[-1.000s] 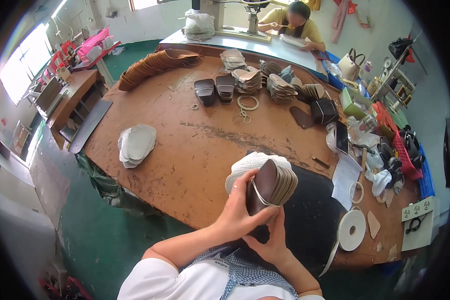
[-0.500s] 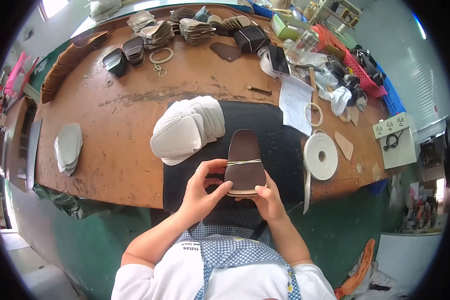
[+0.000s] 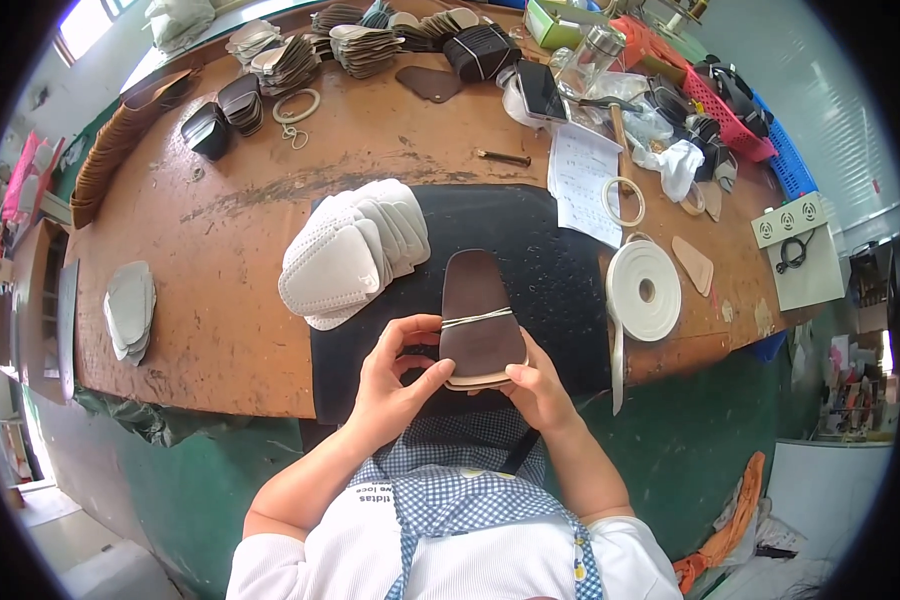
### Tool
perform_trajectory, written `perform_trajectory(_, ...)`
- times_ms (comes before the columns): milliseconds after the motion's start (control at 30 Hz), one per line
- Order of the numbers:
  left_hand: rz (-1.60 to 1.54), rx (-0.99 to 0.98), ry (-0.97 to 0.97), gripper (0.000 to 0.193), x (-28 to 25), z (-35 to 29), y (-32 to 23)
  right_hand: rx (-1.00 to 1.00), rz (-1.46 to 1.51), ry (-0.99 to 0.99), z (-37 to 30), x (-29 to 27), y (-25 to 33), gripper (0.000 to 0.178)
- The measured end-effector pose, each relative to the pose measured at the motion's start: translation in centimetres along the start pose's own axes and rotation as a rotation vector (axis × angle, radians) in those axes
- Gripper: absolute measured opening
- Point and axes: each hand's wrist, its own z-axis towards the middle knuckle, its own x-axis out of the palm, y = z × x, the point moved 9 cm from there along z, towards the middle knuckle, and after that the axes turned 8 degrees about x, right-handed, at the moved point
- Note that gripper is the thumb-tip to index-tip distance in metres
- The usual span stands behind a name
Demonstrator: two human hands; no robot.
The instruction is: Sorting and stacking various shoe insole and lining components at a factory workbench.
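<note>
Between my two hands is a bundle of dark brown leather pieces [image 3: 480, 347], tapered toward the far end and bound round the middle with a pale band [image 3: 478, 318]. Lighter layers show along its near edge. My left hand [image 3: 392, 378] grips the near left corner, thumb on the edge. The near right corner is pinched by my right hand [image 3: 540, 388], thumb on top and other fingers partly hidden beneath. Under the bundle spreads a black mat [image 3: 560, 300]. A fanned stack of off-white pieces with stitch holes [image 3: 332, 268] lies on the mat's left, beyond my left hand.
A white tape roll [image 3: 625, 290] lies right of the mat, near a written sheet [image 3: 582, 170]. Grey pieces [image 3: 130, 310] sit at the table's left. Several stacks [image 3: 365, 50], a phone [image 3: 541, 92] and a pink basket [image 3: 715, 125] line the far side.
The whole view has shifted slightly, with the table's things sliding left and up. Both hands keep their hold on the leather bundle, which has tilted a little.
</note>
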Motion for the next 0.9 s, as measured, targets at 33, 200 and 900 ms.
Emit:
perform_trajectory(33, 0.001, -0.001, 0.001, 0.048, 0.0, 0.0, 0.0, 0.0, 0.001, 0.0, 0.0, 0.1, 0.0, 0.079)
perform_trajectory(200, 0.0, -0.014, -0.006, 0.05, -0.2, 0.1, 0.0, 0.019, -0.058, -0.028, 0.3, 0.1, -0.1, 0.077)
perform_trajectory(900, 0.391, 0.265, 0.092, 0.074, 0.4, -0.2, -1.7, 0.06, 0.01, 0.177, 0.7, 0.1, -0.7, 0.094)
